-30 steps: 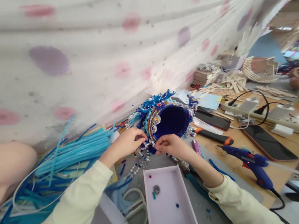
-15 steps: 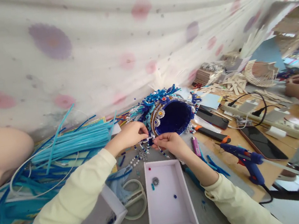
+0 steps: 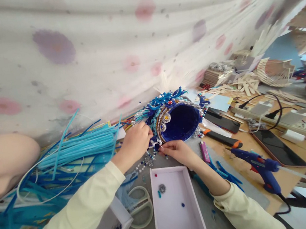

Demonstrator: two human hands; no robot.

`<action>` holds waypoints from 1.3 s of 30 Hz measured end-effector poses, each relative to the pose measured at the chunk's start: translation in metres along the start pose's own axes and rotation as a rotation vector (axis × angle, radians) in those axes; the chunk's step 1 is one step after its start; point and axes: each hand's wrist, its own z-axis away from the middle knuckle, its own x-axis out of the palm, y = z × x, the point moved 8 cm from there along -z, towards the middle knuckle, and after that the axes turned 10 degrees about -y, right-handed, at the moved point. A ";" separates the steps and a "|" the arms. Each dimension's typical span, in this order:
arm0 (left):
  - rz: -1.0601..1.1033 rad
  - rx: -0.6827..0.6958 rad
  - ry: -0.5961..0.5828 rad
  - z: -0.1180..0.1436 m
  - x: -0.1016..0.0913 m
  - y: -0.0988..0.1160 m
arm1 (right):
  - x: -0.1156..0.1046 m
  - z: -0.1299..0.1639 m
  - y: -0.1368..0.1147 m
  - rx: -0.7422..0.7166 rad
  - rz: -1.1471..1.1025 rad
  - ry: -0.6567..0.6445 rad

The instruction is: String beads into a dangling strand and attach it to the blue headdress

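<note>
A blue headdress (image 3: 186, 123) with a dark blue velvety hollow lies on its side, its rim covered in pearls, gold braid and jewelled ornaments. My left hand (image 3: 137, 142) is closed at its left edge, the fingertips partly hidden among the beads. Just below the rim, my right hand (image 3: 180, 152) pinches the end of a bead string (image 3: 155, 146) between thumb and fingers. More strings of white and blue beads (image 3: 141, 165) trail on the grey mat under my left hand.
In front stands a white tray (image 3: 182, 226) with a few loose beads. Scissors (image 3: 149, 209) and a second box (image 3: 124, 217) lie left of it. Blue pipe cleaners (image 3: 78, 149) fill the left side. On the right are a glue gun (image 3: 258, 164), pliers (image 3: 221, 138), phones and a power strip (image 3: 282, 121).
My left hand has shifted up along the headdress's left edge, its back turned more towards me. My right hand stays below the rim. The whole view has swung slightly left.
</note>
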 end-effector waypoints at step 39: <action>0.171 0.103 0.125 0.018 -0.002 0.008 | 0.006 0.004 -0.015 -0.086 -0.269 -0.004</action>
